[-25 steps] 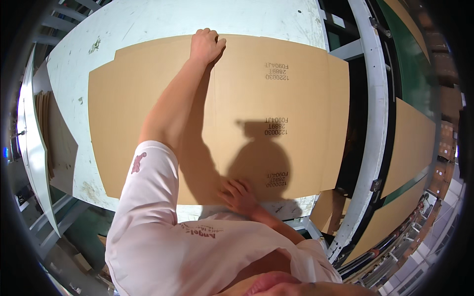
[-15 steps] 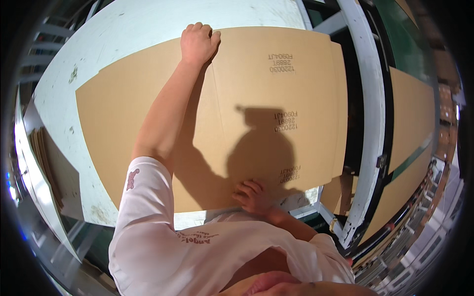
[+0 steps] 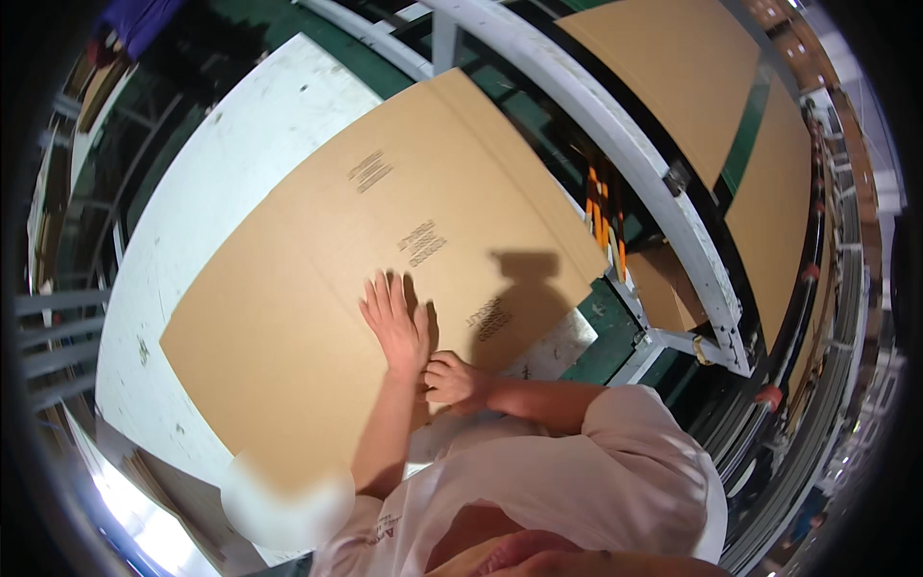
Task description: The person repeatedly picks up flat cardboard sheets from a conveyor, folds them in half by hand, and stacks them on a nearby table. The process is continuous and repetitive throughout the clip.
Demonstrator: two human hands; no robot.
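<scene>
A large flat brown cardboard sheet (image 3: 279,288) with several dark printed marks lies on the white table (image 3: 159,279), and my head's shadow falls across it. My left hand (image 3: 396,327) rests palm down on the sheet close to its near edge, fingers stretched out and slightly apart. Just to its right, my right hand (image 3: 454,380) has its fingers curled at the near edge of the sheet. The undersides of those fingers are hidden.
A pale metal rail (image 3: 615,125) curves past the right of the table. Beyond it lie more cardboard sheets (image 3: 692,77). Orange strips (image 3: 601,216) stand between table and rail. At the far left is a person in a purple top (image 3: 144,21). A white blur covers the lower left.
My left hand has let go of the sheet's far edge and come back to lie flat near my right hand. The sheet appears turned in view, and the view itself has shifted.
</scene>
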